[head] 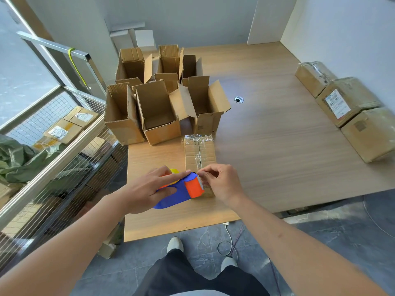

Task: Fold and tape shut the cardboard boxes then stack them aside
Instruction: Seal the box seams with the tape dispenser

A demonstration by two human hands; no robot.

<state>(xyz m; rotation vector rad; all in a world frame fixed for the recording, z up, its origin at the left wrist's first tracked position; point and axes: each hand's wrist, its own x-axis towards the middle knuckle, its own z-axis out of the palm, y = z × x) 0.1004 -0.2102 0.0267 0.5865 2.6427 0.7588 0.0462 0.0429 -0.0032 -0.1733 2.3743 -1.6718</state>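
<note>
Here our right hand [222,184] makes the grip: thumb and forefinger pinch the loose end of clear tape at the mouth of the tape dispenser [181,190], just over the near end of the closed box [199,154]. Our left hand [149,189] lies across the dispenser's blue body, fingers nearly straight, pressing it down rather than wrapping it, with the forefinger reaching toward the orange front.

The closed box rests on the surface [267,146] directly ahead of us, long side running away, its seam and far end already glossy with tape. We judge it light and fairly stiff, though empty cardboard will dent under a hard squeeze and the taped faces will be slick. So we would take it by the two long sides, palms flat, where bare cardboard shows.

The near edge of the surface sits close to the dispenser, so little room remains toward us. Behind the box the open boxes [158,112] crowd together, flaps up, one nearly touching its far end. To the right the wood runs broad and bare up to the sealed boxes [346,105] lined along the far right edge; that looks the easy way to carry it.
</note>
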